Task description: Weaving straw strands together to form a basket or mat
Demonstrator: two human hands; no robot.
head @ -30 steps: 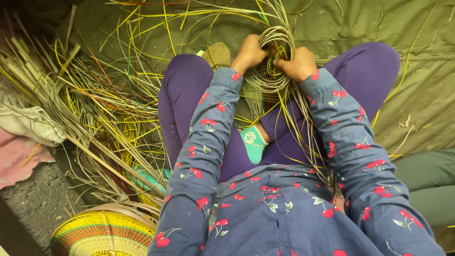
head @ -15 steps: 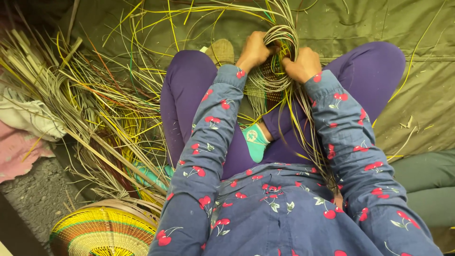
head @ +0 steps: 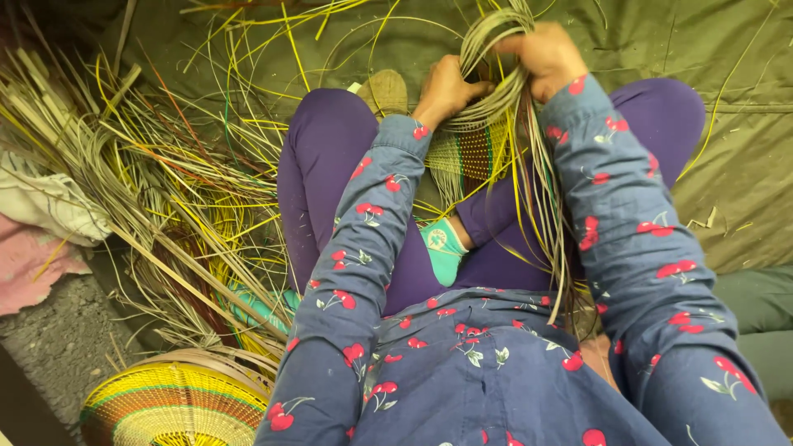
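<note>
Both hands have risen toward the far edge of the view since the earlier frames, the right hand (head: 547, 56) now higher than the left and lifting the looped bundle of pale straw strands (head: 496, 78) with it. Right hand: clenched over the top of the loop, fingers wrapped round the strands. Left hand (head: 444, 87): closed on the same bundle lower down, gripping it from the near-left side. Partly woven basket piece (head: 471, 153), striped green, yellow and red: rests just below the hands, between the two purple-clad knees (head: 330, 149), with loose strand ends trailing down over the lap toward the turquoise sock (head: 443, 248). Sleeves of blue cloth with a red cherry print (head: 363, 223) cover both forearms. Olive-green tarpaulin (head: 743, 165): carries the seated person and all the material. Heap of loose yellow, green and tan straw (head: 157, 182): spread along the tarpaulin's left edge, well apart from the hands. Finished coiled basket (head: 173, 400), banded yellow, green and orange: at the near left corner, partly under the straw. Pink cloth (head: 33, 268) and white cloth (head: 45, 202): at the far left, beside the straw heap. Tan shoe sole (head: 385, 89): touching the tarpaulin just left of the left hand
</note>
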